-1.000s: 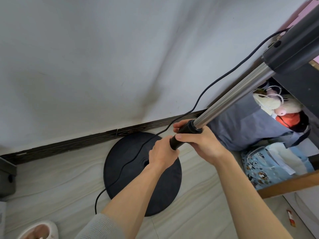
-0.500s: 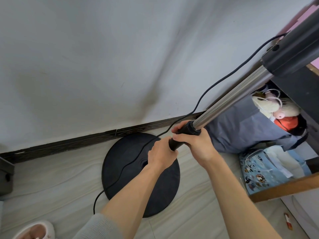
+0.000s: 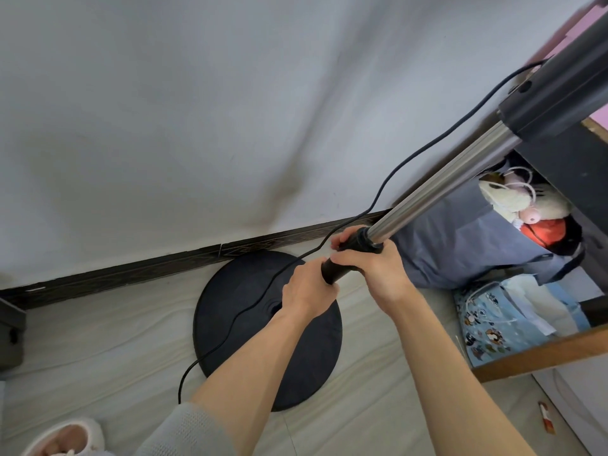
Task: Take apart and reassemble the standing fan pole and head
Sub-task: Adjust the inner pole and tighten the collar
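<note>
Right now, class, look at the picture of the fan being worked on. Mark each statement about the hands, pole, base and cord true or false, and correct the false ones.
1. The left hand and the right hand both grip the pole's black lower section. True.
2. The round base stands on a table. False: it lies flat on the floor, close to the wall.
3. The black cord crosses the top of the round base. True.
4. The silver pole lies flat on the floor. False: it rises from the black collar toward the upper right.
</note>
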